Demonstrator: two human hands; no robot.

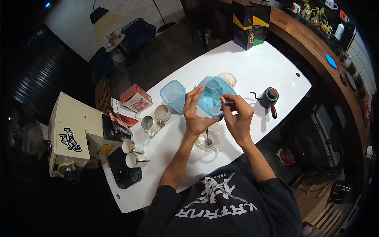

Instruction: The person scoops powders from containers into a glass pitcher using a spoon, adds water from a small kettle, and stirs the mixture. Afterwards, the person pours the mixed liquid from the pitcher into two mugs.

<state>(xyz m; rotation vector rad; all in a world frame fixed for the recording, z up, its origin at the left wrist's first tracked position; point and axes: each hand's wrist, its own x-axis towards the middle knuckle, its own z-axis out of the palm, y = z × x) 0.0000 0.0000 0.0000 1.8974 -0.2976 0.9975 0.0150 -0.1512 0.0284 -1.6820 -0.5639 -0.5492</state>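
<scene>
My left hand (194, 114) is wrapped round the left side of a blue translucent container (204, 103), which is tilted above the white table. A metal spoon (213, 85) has its bowl over the container's inside, where something pale or clear lies. The spoon's handle runs to my right hand (238, 112), whose fingers are pinched on it at the container's right edge. Below my hands stands a clear glass vessel (214, 147) with a spoon (207, 136) in it. Another blue container (173, 93) stands to the left, and a round light lid or dish (227, 79) lies behind.
White mugs (149, 124) and gold-handled cups (131, 160) stand at the left, near a red-and-white box (136, 98) and a cream machine (71, 134). A dark gooseneck kettle (269, 98) is at the right. Black boxes (249, 27) stand at the table's far end.
</scene>
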